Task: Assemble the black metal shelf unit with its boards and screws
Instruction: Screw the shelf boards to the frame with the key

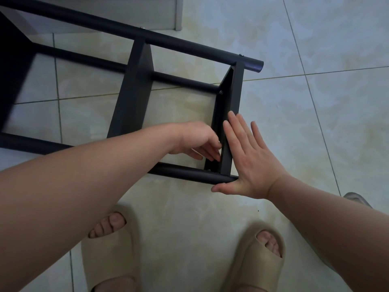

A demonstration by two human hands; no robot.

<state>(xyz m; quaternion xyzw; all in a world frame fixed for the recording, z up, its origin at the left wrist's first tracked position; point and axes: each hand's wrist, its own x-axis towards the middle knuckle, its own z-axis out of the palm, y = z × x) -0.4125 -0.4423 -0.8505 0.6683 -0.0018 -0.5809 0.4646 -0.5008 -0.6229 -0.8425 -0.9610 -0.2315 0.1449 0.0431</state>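
Note:
The black metal shelf unit lies on its side on the tiled floor, its round tubes running from upper left to right. Its end board stands between the two right tube ends, with a screw head showing on its inner face. My right hand lies flat with straight fingers against the outer face of that board, thumb under the near tube. My left hand reaches inside the frame, fingertips curled at the board's inner lower corner; what they pinch is hidden.
My two feet in beige slippers stand just in front of the frame on pale floor tiles. A second board crosses the frame to the left. A white panel edge stands at the top. A grey object peeks behind my right forearm.

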